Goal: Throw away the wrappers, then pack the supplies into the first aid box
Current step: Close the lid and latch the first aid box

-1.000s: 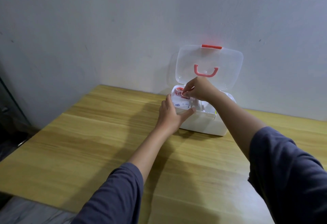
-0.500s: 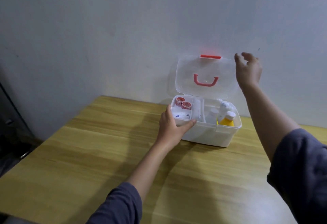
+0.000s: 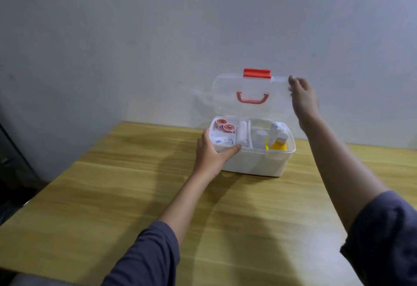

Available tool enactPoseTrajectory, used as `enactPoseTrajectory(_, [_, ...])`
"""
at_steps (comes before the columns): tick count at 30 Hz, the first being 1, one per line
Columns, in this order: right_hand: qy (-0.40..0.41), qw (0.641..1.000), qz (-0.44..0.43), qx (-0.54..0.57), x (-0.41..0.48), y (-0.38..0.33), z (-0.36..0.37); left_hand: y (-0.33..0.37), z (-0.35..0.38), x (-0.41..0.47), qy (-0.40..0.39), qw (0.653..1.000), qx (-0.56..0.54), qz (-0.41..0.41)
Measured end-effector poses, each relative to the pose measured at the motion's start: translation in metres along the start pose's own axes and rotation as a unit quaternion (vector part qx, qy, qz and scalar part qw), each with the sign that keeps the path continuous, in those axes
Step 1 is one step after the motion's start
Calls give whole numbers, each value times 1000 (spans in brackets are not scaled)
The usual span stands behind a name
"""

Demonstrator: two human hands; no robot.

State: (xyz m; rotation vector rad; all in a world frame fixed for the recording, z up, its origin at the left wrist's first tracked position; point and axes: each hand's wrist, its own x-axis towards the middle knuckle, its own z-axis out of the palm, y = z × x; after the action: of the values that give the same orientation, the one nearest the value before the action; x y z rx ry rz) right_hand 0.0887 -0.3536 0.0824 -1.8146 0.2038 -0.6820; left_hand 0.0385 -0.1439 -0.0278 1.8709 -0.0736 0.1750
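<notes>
A white first aid box [image 3: 259, 164] stands on the wooden table against the wall, its clear lid [image 3: 225, 96] upright with a red latch and red handle. Inside lie two red tape rolls [image 3: 223, 126], a white bandage roll [image 3: 242, 133], a white bottle [image 3: 259, 138] and a yellow bottle [image 3: 279, 144]. My left hand [image 3: 211, 152] grips the box's front left corner, thumb on the rim. My right hand [image 3: 302, 96] holds the lid's upper right edge.
The wooden table [image 3: 112, 195] stretches toward me, its left edge dropping off to a dark floor area [image 3: 11, 161]. A plain grey wall [image 3: 135, 37] stands right behind the box.
My right hand left the tape rolls in the box's left compartment, rose to the right, and now grips the lid's top right edge. My left hand stayed on the box.
</notes>
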Motion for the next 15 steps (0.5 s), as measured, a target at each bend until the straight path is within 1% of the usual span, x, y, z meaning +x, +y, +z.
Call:
enactPoseTrajectory(2, [-18,1000,-22,-11,-21,4,-10,3,1,-2,11,1000,10,-1])
enactPoseTrajectory(5, [-15,998,-57,-8,-54,16,-21,5,2,-5,9,1000,20,-6])
enactPoseTrajectory(7, [-21,997,-71,-16,-73,28,-25,6,3,-8,14,1000,6,-6])
enactPoseTrajectory(12, [-58,995,-81,-24,-96,57,-31,3,7,-15,21,999,-36,-5])
enactPoseTrajectory(15, [-71,995,-73,-16,-100,62,-34,-1,7,-17,18,998,-62,2])
